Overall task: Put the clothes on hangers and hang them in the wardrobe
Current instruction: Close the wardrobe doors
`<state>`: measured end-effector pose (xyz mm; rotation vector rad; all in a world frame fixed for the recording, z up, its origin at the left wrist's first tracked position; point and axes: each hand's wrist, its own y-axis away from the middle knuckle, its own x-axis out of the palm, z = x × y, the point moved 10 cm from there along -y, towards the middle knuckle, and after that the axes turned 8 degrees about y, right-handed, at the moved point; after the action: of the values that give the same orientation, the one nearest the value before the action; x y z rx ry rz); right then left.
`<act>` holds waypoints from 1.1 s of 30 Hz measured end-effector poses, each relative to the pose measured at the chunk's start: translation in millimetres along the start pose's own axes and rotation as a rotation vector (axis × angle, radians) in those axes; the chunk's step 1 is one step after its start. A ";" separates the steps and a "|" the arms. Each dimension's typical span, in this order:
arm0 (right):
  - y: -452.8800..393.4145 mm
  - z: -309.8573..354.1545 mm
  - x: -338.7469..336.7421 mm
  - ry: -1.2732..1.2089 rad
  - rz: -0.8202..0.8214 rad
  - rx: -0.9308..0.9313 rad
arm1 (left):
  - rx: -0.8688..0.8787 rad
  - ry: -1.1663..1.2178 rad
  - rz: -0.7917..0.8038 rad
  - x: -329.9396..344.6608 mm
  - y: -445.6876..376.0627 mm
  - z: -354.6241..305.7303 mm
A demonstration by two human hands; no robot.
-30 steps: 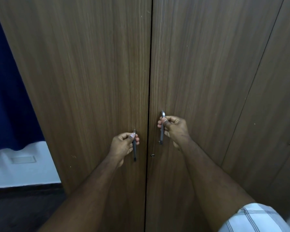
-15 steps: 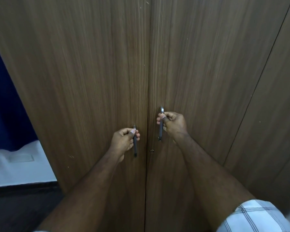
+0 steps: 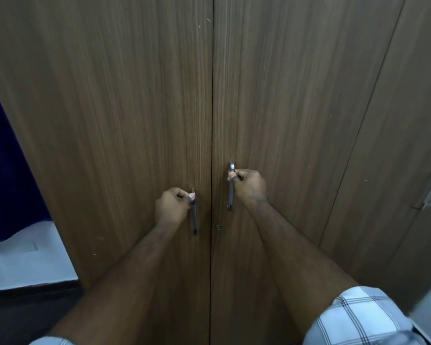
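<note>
The wardrobe (image 3: 135,120) stands closed, its 2 doors meeting at the centre seam. The left hand (image 3: 173,205) grips the left door handle (image 3: 194,215); the right hand (image 3: 249,186) grips the right door handle (image 3: 231,192). This is likely the opening step: next, pull both doors outward together. No clothes or hangers are visible.

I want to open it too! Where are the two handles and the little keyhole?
left handle (image 3: 194,220), head view, bare lower bar.
right handle (image 3: 231,195), head view, middle of bar.
keyhole (image 3: 218,226), head view, round lock face.
</note>
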<state>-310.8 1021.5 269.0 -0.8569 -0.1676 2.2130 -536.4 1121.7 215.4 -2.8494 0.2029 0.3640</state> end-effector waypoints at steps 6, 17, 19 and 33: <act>19.0 10.4 -4.2 0.288 0.126 0.011 | 0.371 -0.342 0.012 5.0 36.3 -59.6; 66.9 15.9 -45.9 0.639 0.021 -0.075 | 0.588 -0.501 0.091 54.8 78.4 -102.4; 79.4 15.0 -60.6 0.743 -0.039 -0.087 | 0.615 -0.480 0.110 67.4 87.6 -108.0; 174.1 -40.1 -201.2 1.086 -0.284 0.081 | 0.793 -0.354 0.338 195.3 204.0 -164.2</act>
<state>-289.5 753.6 281.5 -1.7200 0.3039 1.2474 -346.4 861.2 268.6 -1.9340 0.6040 0.6680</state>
